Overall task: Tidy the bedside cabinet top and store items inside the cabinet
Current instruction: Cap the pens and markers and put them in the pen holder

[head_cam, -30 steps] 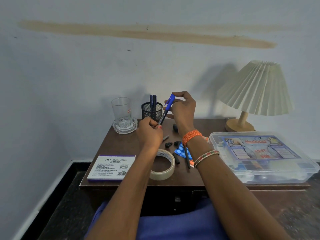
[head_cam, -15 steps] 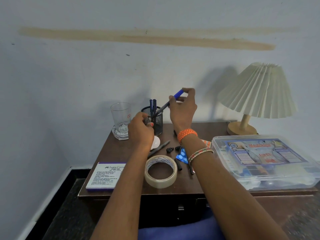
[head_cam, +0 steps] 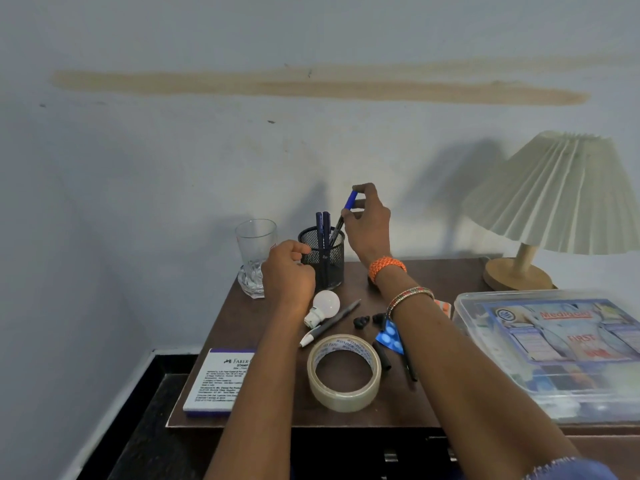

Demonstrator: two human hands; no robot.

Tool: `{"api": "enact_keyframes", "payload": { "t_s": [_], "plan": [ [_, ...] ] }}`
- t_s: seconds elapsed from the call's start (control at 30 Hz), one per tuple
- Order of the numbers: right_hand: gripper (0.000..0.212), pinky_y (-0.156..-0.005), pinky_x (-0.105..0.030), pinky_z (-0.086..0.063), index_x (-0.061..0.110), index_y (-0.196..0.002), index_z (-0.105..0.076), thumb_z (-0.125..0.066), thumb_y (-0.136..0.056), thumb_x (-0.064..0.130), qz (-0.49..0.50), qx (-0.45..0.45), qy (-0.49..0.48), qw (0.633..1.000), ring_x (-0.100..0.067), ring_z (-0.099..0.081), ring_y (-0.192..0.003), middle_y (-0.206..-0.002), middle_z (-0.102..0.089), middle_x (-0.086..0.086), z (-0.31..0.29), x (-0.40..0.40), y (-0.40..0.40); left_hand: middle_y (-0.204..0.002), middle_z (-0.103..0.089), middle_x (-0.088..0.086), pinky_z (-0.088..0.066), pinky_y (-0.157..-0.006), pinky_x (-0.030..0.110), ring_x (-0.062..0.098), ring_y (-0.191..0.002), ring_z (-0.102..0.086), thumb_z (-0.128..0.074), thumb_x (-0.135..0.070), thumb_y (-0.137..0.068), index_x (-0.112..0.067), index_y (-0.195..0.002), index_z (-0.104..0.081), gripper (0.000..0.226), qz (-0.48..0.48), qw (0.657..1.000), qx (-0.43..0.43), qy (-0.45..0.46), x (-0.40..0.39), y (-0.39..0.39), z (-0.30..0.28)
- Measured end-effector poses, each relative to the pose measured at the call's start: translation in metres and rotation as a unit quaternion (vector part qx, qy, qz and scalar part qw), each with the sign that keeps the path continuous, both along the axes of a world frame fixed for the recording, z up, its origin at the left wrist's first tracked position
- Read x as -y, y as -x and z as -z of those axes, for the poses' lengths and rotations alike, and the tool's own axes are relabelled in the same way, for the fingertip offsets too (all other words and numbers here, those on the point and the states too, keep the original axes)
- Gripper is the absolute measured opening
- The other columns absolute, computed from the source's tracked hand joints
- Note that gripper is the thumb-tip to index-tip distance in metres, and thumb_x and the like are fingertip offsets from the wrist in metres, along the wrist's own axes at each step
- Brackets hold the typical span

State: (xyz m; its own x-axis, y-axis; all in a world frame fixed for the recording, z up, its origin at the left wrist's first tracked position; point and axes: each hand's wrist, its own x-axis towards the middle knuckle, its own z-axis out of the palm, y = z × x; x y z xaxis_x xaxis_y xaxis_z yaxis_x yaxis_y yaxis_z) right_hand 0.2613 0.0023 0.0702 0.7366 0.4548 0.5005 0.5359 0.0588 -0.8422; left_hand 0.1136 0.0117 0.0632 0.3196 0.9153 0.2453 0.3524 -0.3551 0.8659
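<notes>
Blue-capped pen (head_cam: 346,213) pinched in my right hand (head_cam: 367,225), its tip inside the black mesh pen holder (head_cam: 323,259) at the back of the cabinet top (head_cam: 242,327). My left hand (head_cam: 289,271) grips the holder's side, fingers curled.

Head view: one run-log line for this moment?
right hand: pinches blue pen, tip in pen holder | left hand: touches holder | tape: on cabinet top

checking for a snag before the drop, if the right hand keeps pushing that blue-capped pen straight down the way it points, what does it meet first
Most likely the inside of the mesh pen holder: the right hand pinches the blue-capped pen with its tip already inside the rim, beside the two dark pens. Depth is unclear, so it might brush them.
</notes>
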Motion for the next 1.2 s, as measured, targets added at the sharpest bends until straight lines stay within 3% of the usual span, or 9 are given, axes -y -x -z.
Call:
{"api": "enact_keyframes", "payload": {
  "t_s": [0.3, 0.47, 0.57, 0.7, 0.83, 1.0, 1.07, 1.2],
  "plan": [
    [0.039, -0.081, -0.044, -0.056, 0.020, -0.121, -0.053, -0.063, -0.084, 0.010, -0.010, 0.012, 0.124, 0.992, -0.026, -0.064, -0.089, -0.109, -0.065, -0.011, 0.021, -0.015, -0.009, -0.099, -0.065, 0.007, -0.043, -0.077, 0.024, 0.016, -0.086, -0.055, -0.046, 0.010, -0.080, -0.009, -0.099, -0.068, 0.036, 0.008, 1.000, 0.001, -0.004, -0.001, -0.004, 0.000],
    [0.050, -0.090, -0.042, -0.052, 0.021, -0.134, -0.047, -0.062, -0.087, 0.013, -0.037, -0.001, 0.146, 0.989, -0.023, -0.058, -0.097, -0.115, -0.063, -0.011, 0.025, -0.012, -0.013, -0.100, -0.066, 0.007, -0.042, -0.076, 0.023, 0.014, -0.085, -0.054, -0.047, 0.009, -0.082, -0.010, -0.100, -0.068, 0.033, 0.013, 1.000, -0.006, -0.012, -0.001, -0.002, 0.000],
    [0.058, -0.092, -0.031, -0.045, 0.020, -0.141, -0.041, -0.062, -0.088, 0.012, -0.058, -0.022, 0.149, 0.987, -0.025, -0.058, -0.107, -0.115, -0.064, -0.012, 0.023, -0.011, -0.014, -0.102, -0.067, 0.007, -0.042, -0.076, 0.023, 0.014, -0.085, -0.055, -0.047, 0.009, -0.082, -0.009, -0.100, -0.068, 0.033, 0.017, 1.000, -0.010, -0.010, -0.002, -0.002, 0.001],
    [0.057, -0.093, -0.034, -0.045, 0.019, -0.141, -0.040, -0.061, -0.088, 0.012, -0.044, -0.030, 0.152, 0.987, -0.027, -0.057, -0.110, -0.119, -0.061, -0.012, 0.019, -0.009, -0.016, -0.098, -0.065, 0.006, -0.042, -0.075, 0.022, 0.018, -0.091, -0.058, -0.047, 0.010, -0.081, -0.009, -0.102, -0.068, 0.035, 0.022, 1.000, -0.018, -0.007, -0.001, 0.001, -0.001],
    [0.050, -0.090, -0.036, -0.049, 0.017, -0.134, -0.045, -0.058, -0.087, 0.008, 0.006, -0.015, 0.132, 0.991, -0.027, -0.058, -0.105, -0.125, -0.057, -0.013, 0.006, -0.001, -0.018, -0.092, -0.060, 0.001, -0.039, -0.061, 0.018, 0.013, -0.085, -0.054, -0.047, 0.011, -0.081, -0.012, -0.101, -0.067, 0.037, 0.026, 0.999, -0.026, -0.012, -0.001, 0.004, -0.002],
    [0.031, -0.080, -0.031, -0.051, 0.014, -0.109, -0.062, -0.053, -0.082, 0.002, 0.052, 0.020, 0.064, 0.996, -0.020, -0.059, -0.091, -0.109, -0.064, -0.008, -0.023, 0.022, -0.009, -0.081, -0.057, -0.003, -0.036, -0.057, 0.012, 0.012, -0.081, -0.053, -0.046, 0.013, -0.083, -0.011, -0.099, -0.067, 0.036, 0.047, 0.998, -0.033, -0.015, 0.003, 0.002, -0.002],
    [0.025, -0.078, -0.032, -0.053, 0.014, -0.098, -0.067, -0.052, -0.082, 0.002, 0.056, 0.040, 0.060, 0.996, -0.017, -0.060, -0.085, -0.101, -0.066, -0.006, -0.029, 0.034, -0.003, -0.078, -0.057, -0.003, -0.038, -0.059, 0.015, 0.013, -0.082, -0.054, -0.045, 0.014, -0.081, -0.011, -0.099, -0.067, 0.038, 0.071, 0.996, -0.045, -0.007, 0.008, 0.001, -0.003],
    [0.025, -0.070, -0.026, -0.047, 0.017, -0.092, -0.070, -0.050, -0.083, 0.004, 0.056, 0.078, 0.126, 0.987, -0.016, -0.057, -0.077, -0.089, -0.062, 0.000, -0.034, 0.061, 0.004, -0.090, -0.061, 0.004, -0.042, -0.077, 0.025, 0.016, -0.087, -0.055, -0.045, 0.014, -0.080, -0.011, -0.100, -0.067, 0.039, 0.107, 0.991, -0.073, -0.001, 0.020, 0.006, -0.004]
  ]
}}
